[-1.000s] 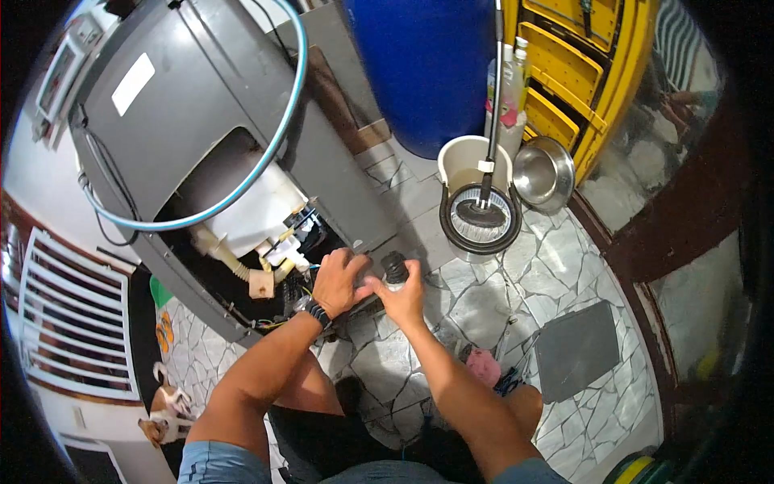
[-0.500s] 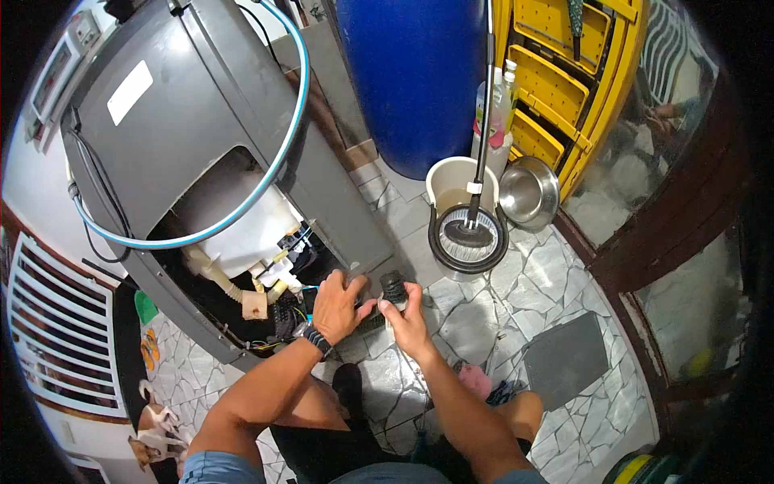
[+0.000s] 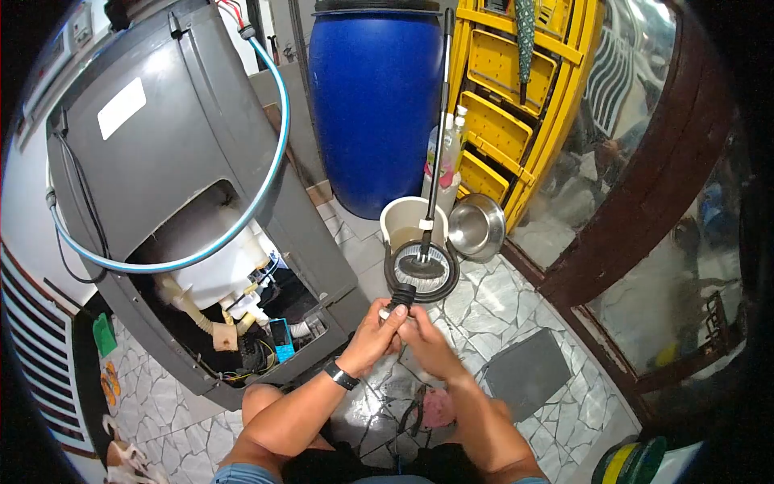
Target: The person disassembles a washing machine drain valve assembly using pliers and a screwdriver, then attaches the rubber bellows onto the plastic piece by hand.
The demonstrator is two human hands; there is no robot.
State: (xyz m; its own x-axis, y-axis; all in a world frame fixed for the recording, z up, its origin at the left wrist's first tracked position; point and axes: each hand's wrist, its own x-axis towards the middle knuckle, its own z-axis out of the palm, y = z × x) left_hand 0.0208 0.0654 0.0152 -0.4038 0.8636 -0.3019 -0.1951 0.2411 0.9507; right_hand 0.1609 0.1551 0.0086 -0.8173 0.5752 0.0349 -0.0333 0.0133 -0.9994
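Out in front of my body, both hands meet around a small black ribbed rubber piece point(image 3: 401, 295). My left hand point(image 3: 372, 337) grips it from the left, and a bit of something whitish shows by those fingers. My right hand point(image 3: 427, 345) closes on its lower right side, with some fingers hidden. To the left stands a grey appliance cabinet point(image 3: 282, 194) with an opening that exposes a white tub point(image 3: 214, 256), a cream corrugated hose point(image 3: 189, 305) and wiring. A bright blue part point(image 3: 281, 339) sits at the opening's lower edge.
A mop point(image 3: 435, 169) rests in a bucket point(image 3: 399, 211) beside a steel bowl point(image 3: 476, 228). Behind are a blue drum point(image 3: 375, 105) and a folded yellow ladder point(image 3: 504, 129). A grey mat point(image 3: 528, 373) and pink cloth point(image 3: 438, 407) lie on the floor; an animal point(image 3: 133, 461) is at lower left.
My left hand has left the cabinet's opening and joined my right hand on the black ribbed piece. The view has shifted, so the cabinet and bucket appear further left and lower.
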